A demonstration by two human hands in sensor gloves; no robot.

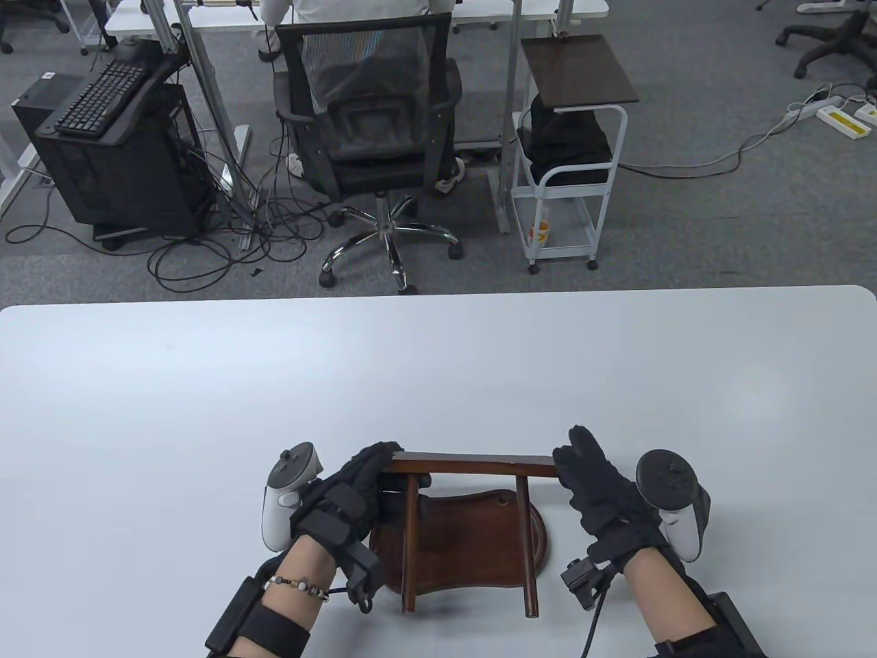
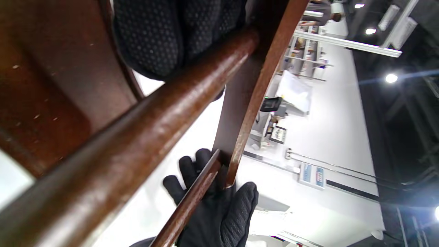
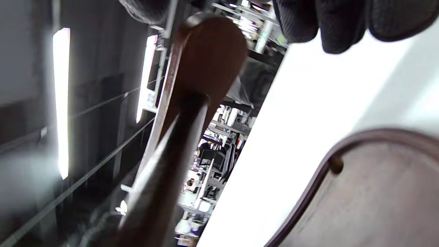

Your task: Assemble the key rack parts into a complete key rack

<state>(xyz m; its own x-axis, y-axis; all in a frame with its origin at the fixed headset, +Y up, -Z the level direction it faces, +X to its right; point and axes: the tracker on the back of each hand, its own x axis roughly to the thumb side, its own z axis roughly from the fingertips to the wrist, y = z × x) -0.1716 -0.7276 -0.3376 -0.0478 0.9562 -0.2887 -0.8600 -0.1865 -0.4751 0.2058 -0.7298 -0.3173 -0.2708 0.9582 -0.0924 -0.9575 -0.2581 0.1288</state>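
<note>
A dark wooden frame, one top bar with two round posts, is held over the curved wooden base plate lying on the white table. My left hand grips the bar's left end. My right hand holds the bar's right end between thumb and fingers; it also shows in the left wrist view. The posts point toward the near table edge with their ends free. The right wrist view shows a post close up and the base plate with a small hole.
The table's near edge lies just below the post ends. Beyond the far edge stand an office chair and a white cart on the floor.
</note>
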